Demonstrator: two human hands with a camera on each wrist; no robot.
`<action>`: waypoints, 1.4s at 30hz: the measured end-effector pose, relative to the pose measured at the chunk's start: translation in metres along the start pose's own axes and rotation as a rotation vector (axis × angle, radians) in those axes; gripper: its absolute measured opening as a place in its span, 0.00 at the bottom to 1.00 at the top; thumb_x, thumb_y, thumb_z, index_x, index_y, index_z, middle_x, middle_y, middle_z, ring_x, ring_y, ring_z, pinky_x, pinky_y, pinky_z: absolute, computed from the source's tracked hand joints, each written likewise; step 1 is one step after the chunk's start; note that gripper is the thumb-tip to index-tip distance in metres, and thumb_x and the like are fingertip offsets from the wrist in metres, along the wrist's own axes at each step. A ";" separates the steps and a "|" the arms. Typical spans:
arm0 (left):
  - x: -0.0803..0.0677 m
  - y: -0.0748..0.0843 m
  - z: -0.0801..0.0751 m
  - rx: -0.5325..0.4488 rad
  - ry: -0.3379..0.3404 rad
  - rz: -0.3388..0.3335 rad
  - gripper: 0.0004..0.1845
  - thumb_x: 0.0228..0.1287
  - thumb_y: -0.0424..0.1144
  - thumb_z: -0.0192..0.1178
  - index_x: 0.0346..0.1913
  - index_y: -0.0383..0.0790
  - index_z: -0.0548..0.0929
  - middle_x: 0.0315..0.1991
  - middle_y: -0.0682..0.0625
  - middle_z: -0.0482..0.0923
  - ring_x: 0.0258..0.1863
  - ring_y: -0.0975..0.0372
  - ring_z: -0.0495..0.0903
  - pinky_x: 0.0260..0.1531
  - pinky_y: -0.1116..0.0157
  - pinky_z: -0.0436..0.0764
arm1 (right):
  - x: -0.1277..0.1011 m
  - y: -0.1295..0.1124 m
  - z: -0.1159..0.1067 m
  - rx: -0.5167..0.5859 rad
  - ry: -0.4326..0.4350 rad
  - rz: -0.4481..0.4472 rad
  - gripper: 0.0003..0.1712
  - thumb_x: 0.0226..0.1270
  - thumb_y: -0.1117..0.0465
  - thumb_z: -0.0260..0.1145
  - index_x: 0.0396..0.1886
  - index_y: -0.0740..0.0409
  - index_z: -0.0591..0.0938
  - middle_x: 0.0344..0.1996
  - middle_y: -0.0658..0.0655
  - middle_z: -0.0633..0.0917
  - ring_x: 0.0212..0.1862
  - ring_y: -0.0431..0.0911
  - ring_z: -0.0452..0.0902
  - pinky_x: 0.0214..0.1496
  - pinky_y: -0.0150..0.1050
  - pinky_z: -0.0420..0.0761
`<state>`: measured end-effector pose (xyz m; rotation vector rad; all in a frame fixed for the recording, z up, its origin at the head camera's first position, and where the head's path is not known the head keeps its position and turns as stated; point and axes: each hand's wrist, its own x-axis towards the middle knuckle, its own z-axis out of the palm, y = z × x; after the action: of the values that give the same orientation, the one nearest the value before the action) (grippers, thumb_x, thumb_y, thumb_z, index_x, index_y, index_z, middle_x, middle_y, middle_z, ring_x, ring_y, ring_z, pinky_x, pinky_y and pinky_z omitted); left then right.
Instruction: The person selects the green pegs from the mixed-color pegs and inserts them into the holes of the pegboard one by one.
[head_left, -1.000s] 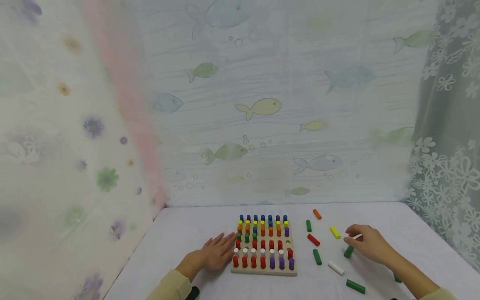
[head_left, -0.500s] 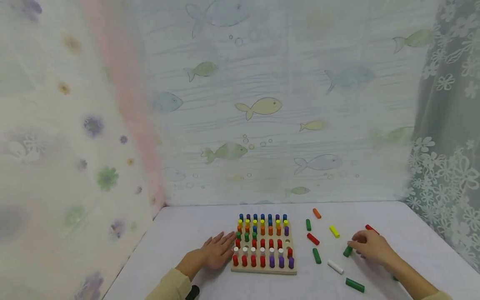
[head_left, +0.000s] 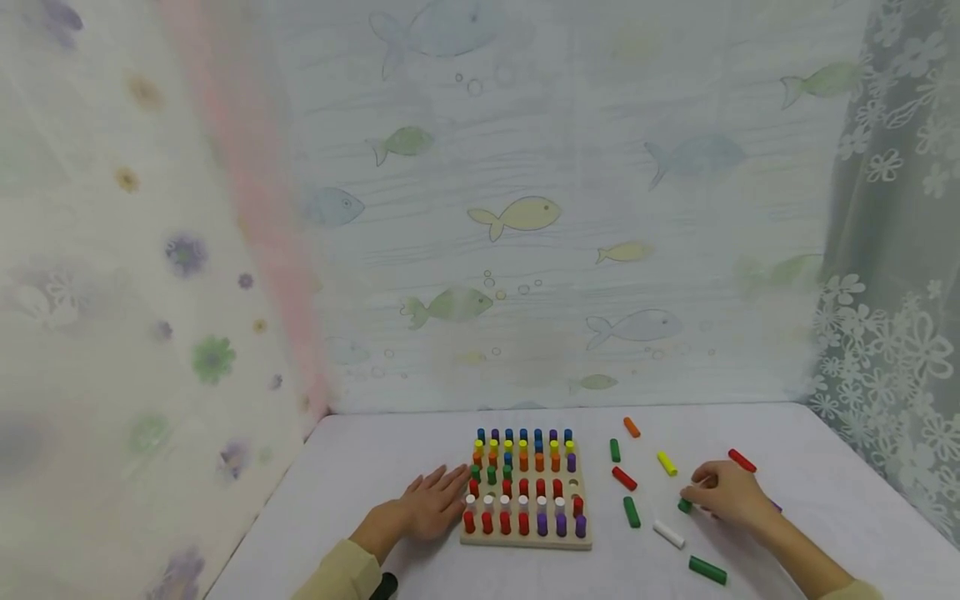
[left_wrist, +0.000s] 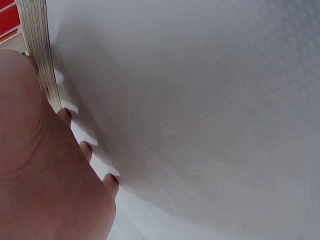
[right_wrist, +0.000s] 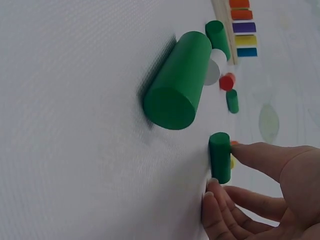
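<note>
Right hand [head_left: 726, 498] has dropped from above the loose pegs onto a green peg [right_wrist: 220, 157] right of the board [head_left: 525, 540], fingertips now pinching it on the table. Left hand [head_left: 431, 504] flat, fingers straight, against the board's left edge. Board mostly filled; a few holes open, some ten pegs still loose right of the board.

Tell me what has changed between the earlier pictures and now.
The right hand drew back toward the person and now pinches the short green peg, tipped up on end. A red peg behind it became visible. The left hand stayed flat beside the pegboard.
</note>
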<state>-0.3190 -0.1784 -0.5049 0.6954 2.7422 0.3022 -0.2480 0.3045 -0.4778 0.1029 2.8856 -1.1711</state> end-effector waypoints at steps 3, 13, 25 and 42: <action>0.000 -0.001 0.001 0.002 0.005 0.005 0.36 0.80 0.65 0.35 0.83 0.53 0.53 0.83 0.54 0.51 0.81 0.47 0.47 0.75 0.35 0.46 | 0.001 -0.002 0.003 -0.002 0.008 -0.006 0.19 0.62 0.60 0.74 0.44 0.73 0.83 0.31 0.54 0.84 0.30 0.44 0.78 0.31 0.38 0.82; -0.006 0.008 -0.006 0.002 -0.002 -0.008 0.36 0.81 0.63 0.36 0.83 0.52 0.53 0.83 0.53 0.51 0.82 0.47 0.47 0.75 0.36 0.45 | 0.003 -0.008 0.010 -0.037 0.013 -0.030 0.15 0.61 0.64 0.71 0.43 0.71 0.83 0.31 0.54 0.84 0.33 0.45 0.77 0.33 0.40 0.81; 0.002 -0.002 0.004 -0.014 0.015 -0.010 0.36 0.79 0.64 0.38 0.83 0.53 0.55 0.82 0.55 0.52 0.82 0.49 0.47 0.76 0.37 0.46 | 0.002 -0.013 0.013 -0.100 -0.020 -0.070 0.13 0.64 0.65 0.68 0.43 0.73 0.82 0.33 0.54 0.83 0.34 0.45 0.77 0.36 0.42 0.82; -0.012 0.015 -0.010 -0.006 -0.003 -0.007 0.36 0.80 0.63 0.37 0.82 0.50 0.55 0.82 0.52 0.53 0.81 0.46 0.48 0.75 0.36 0.48 | 0.004 -0.018 0.020 -0.112 -0.006 -0.105 0.07 0.64 0.67 0.69 0.39 0.67 0.83 0.29 0.53 0.82 0.31 0.45 0.74 0.32 0.38 0.79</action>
<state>-0.3064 -0.1728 -0.4885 0.6845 2.7391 0.3070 -0.2531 0.2777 -0.4795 -0.0545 2.9763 -1.0179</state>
